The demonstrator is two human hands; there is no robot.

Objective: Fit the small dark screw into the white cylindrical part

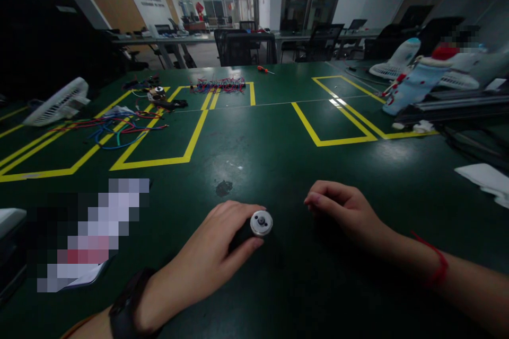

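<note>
My left hand [225,235] is wrapped round a small electric motor [261,222], thumb on the near side and fingers on the far side. The motor's round silver face, with a short central shaft and small holes, points up toward me; its body is mostly hidden by the hand. To the right, apart from the motor, my right hand [344,206] hovers low over or rests on the green table [254,164]. Its fingers are curled with thumb and fingertips together; anything pinched there is too small or hidden to name.
Yellow tape [151,163] marks boxes on the table. Red and blue wires [115,130] lie left; a wire bundle [220,85] and orange screwdriver [263,69] lie farther back. White fans [59,101] and a light-blue bottle [415,85] stand at the sides. A blurred-out object [99,233] lies near left.
</note>
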